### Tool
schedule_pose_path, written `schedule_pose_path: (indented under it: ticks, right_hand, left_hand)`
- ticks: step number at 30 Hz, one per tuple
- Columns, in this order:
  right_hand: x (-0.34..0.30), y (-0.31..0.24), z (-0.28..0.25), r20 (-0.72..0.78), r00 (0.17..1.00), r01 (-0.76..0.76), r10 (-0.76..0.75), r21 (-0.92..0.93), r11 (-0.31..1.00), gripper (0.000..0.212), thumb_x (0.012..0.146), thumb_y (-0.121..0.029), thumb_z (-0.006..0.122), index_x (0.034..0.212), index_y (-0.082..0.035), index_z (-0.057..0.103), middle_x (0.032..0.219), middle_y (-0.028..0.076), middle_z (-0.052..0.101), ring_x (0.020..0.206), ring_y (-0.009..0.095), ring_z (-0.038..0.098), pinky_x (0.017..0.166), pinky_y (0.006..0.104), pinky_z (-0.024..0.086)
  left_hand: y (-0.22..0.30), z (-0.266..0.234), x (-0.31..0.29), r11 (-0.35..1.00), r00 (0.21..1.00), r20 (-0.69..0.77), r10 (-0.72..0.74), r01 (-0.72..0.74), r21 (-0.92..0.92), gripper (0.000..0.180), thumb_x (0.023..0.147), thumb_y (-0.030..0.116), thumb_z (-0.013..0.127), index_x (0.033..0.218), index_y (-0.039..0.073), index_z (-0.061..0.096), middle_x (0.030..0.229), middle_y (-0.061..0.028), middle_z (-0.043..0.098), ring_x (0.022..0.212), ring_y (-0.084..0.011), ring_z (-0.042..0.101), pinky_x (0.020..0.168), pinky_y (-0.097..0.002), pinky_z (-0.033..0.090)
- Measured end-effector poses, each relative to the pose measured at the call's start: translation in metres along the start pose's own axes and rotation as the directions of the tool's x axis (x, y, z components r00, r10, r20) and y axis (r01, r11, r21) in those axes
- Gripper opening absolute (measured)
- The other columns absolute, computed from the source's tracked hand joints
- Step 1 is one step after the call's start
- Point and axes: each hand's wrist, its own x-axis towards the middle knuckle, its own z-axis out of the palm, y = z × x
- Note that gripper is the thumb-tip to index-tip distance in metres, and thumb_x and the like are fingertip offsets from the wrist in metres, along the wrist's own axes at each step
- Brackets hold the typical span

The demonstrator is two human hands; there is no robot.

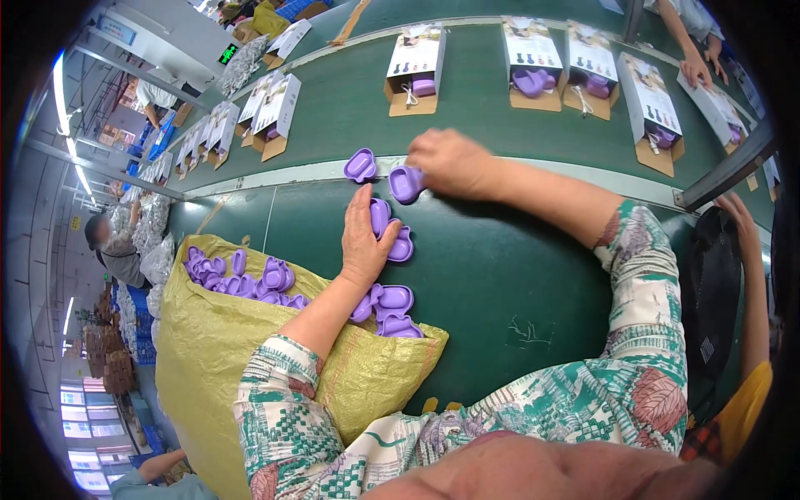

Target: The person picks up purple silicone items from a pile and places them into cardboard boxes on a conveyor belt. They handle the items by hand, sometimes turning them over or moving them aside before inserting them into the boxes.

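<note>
My left hand [367, 237] lies with its fingers stretched out against a small purple plastic cup-like piece [380, 217]; another purple piece [400, 242] sits by its thumb. Motion blurs my right hand [450, 162], whose fingers look curled; whether they hold anything is unclear. Close to its thumb side is a shallow purple piece [406, 183], and one more purple piece [360, 165] rests on the pale rail. Below my left wrist, purple pieces [393, 299] sit at the mouth of a yellow woven sack [367, 367], which holds many more.
Open boxes [416, 62] with purple parts and white cables stand along the green belt [333, 104] beyond the rail [292, 175]. A metal post [725, 175] rises at right, near a black bag [712, 308]. Other people's hands [696, 67] touch a box at far right.
</note>
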Motion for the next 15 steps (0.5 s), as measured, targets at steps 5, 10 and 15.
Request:
schedule_pose_path:
  ticks: [5, 10, 15]
  right_hand:
    - [0.001, -0.018, 0.029, -0.025, 0.996, 0.084, -0.086, -0.064, 0.994, 0.017, 0.073, -0.022, 0.064, 0.080, -0.006, 0.060, 0.089, 0.007, 0.057, 0.093, 0.024, 0.053, 0.075, 0.0365, 0.044]
    - [-0.012, 0.031, -0.004, -0.097, 0.985, -0.158, 0.140, -0.228, 0.961, 0.018, 0.075, -0.018, 0.064, 0.086, -0.004, 0.060, 0.097, 0.010, 0.057, 0.098, 0.027, 0.053, 0.084, 0.0384, 0.043]
    - [-0.012, 0.100, -0.013, -0.220, 0.954, -0.272, 0.202, -0.361, 0.892, 0.014, 0.080, -0.020, 0.058, 0.080, -0.006, 0.061, 0.093, 0.009, 0.056, 0.097, 0.025, 0.053, 0.076, 0.0389, 0.045]
  left_hand:
    - [0.004, 0.008, 0.003, 1.000, 1.000, -0.004, 0.002, -0.002, -0.016, 0.074, 0.076, 0.023, 0.069, 0.137, 0.001, 0.033, 0.134, -0.0220, 0.042, 0.123, -0.0376, 0.041, 0.105, -0.0410, 0.032]
    - [0.003, 0.003, 0.002, 1.000, 1.000, 0.010, 0.017, -0.017, -0.011, 0.074, 0.076, 0.022, 0.069, 0.137, 0.001, 0.034, 0.134, -0.0217, 0.042, 0.124, -0.0374, 0.040, 0.105, -0.0409, 0.032]
    - [0.004, 0.004, 0.001, 1.000, 0.999, 0.034, 0.024, -0.023, -0.008, 0.075, 0.079, 0.026, 0.067, 0.139, 0.001, 0.031, 0.138, -0.0215, 0.039, 0.127, -0.0372, 0.038, 0.107, -0.0411, 0.030]
